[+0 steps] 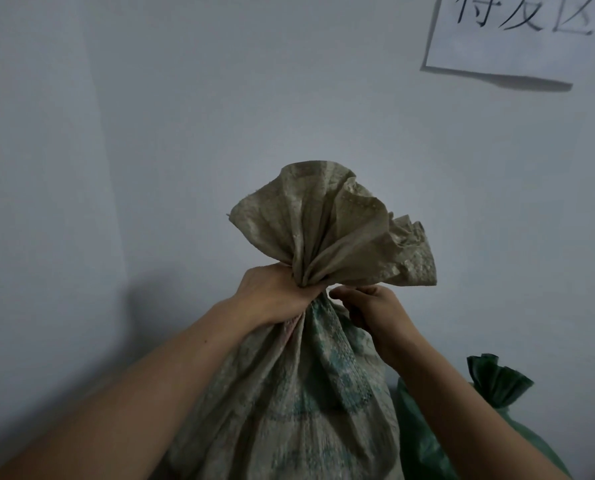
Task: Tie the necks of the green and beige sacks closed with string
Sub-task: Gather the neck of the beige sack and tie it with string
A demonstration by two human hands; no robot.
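Two hands meet at the neck of the beige sack (289, 393): my left hand (277, 294) clenches the gather, my right hand (372, 308) curls just beside it, and I cannot tell whether it holds anything. The weave looks soft and slippery, so I'd grip right under the left fist.

The beige sack (289, 393) and green sack (497, 382) stand side by side, support hidden.

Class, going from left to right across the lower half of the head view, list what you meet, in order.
left hand → beige sack's neck → right hand → green sack
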